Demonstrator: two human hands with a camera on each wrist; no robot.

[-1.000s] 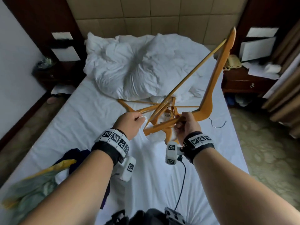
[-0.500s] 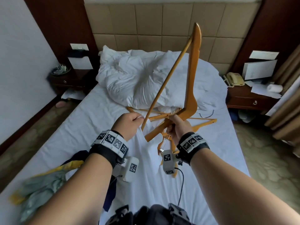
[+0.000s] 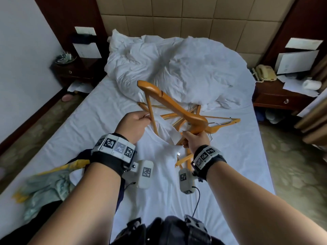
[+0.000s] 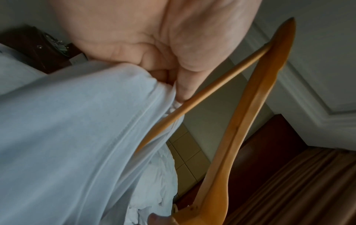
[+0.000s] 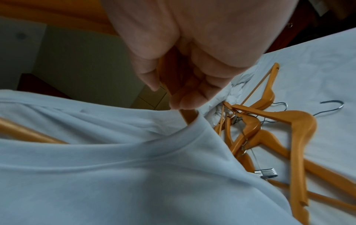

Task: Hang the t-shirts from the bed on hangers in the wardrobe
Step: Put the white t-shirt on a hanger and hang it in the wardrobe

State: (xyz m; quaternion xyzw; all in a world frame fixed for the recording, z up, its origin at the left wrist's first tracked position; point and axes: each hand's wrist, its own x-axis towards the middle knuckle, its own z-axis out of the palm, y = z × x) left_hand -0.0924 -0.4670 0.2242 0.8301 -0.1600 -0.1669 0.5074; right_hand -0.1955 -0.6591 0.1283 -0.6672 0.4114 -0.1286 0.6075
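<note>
Forearms were stretched out over the bed (image 3: 99, 110), each wrist strapped with a marked band. A white t-shirt (image 3: 159, 167) was lifted off the sheet between the two hands, its ribbed collar pulled open. The left hand (image 3: 133, 127) was closed on the collar's edge, cloth pinched between thumb and fingers, apparently so the neck hole could be kept wide. The right hand (image 3: 195, 139) was wrapped around the middle of a wooden hanger (image 3: 174, 107), which was tilted with one shoulder end dipped into the neck hole and the other raised toward the pillows; that angle was judged to let one arm be slid inside first. The shirt was seen to be thin, plain and limp, draped in soft folds below the collar. At the near left, other crumpled clothes (image 3: 47, 184) were heaped. Beyond the hands, spare hangers (image 3: 217, 121) were piled on the sheet, and a rumpled duvet (image 3: 177, 68) was bunched against the headboard.
</note>
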